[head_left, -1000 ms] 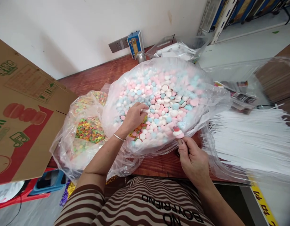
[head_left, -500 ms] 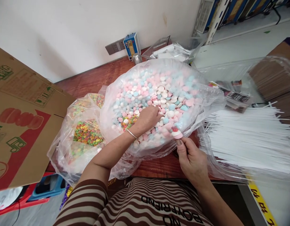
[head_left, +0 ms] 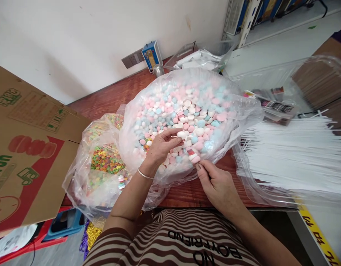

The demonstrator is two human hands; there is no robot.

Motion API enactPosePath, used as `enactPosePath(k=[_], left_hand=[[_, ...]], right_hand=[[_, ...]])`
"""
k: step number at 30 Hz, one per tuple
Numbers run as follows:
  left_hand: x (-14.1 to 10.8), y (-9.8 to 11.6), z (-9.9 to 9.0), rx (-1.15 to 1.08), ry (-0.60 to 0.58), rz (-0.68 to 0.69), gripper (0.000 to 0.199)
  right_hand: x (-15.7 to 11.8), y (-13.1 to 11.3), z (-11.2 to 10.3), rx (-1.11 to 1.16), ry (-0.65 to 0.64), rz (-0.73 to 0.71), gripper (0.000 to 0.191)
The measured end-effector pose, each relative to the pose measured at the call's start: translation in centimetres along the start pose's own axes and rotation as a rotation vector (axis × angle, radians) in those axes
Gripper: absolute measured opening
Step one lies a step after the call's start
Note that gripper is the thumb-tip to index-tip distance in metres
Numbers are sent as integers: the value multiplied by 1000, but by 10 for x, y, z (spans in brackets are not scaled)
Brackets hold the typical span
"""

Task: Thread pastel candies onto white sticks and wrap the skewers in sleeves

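Observation:
In the head view my left hand [head_left: 161, 147] pinches a round white candy [head_left: 182, 135] between thumb and fingertips, just above a big clear bag [head_left: 128, 122] of pastel candies [head_left: 191, 111] in pink, white and blue. My right hand [head_left: 216, 181] grips the lower end of a candy skewer [head_left: 194, 158], whose stack shows a red piece on top and white and pink ones below. The stick itself is mostly hidden by the fingers. Only a small gap separates the white candy from the skewer's top.
Left of the big bag lies a bag of colourful ring candies [head_left: 105, 160], with a cardboard box [head_left: 29, 147] beyond it. A clear tray of white sticks [head_left: 292, 155] stands at right. Behind are a plastic bin [head_left: 200, 59] and a blue device [head_left: 152, 56].
My left hand has come up out of the candies with a white one in its fingertips. My right hand and the skewer have shifted left, closer to it.

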State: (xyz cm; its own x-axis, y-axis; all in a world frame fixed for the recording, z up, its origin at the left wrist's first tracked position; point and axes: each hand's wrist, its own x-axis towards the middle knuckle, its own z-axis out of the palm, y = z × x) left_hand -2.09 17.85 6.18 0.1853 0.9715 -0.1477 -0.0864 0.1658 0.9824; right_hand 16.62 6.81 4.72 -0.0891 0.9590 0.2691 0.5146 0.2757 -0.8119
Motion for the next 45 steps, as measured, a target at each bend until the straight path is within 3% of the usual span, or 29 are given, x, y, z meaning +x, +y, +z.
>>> enactPosePath(k=[10, 20, 28, 39, 45], left_hand=[[-15, -1, 1, 89, -94, 59, 39], [-15, -7, 2, 96, 71, 72, 43], [-20, -6, 9, 186, 25, 108, 34], [-23, -17, 11, 471, 115, 357, 17], [-24, -18, 13, 352, 68, 306, 17]], right_hand=[[0, 0, 2, -22, -59, 105, 30], [2, -5, 1, -21, -88, 106, 32], [3, -3, 3, -28, -80, 112, 29], [4, -12, 11, -12, -61, 79, 30], [5, -11, 18, -49, -69, 67, 26]])
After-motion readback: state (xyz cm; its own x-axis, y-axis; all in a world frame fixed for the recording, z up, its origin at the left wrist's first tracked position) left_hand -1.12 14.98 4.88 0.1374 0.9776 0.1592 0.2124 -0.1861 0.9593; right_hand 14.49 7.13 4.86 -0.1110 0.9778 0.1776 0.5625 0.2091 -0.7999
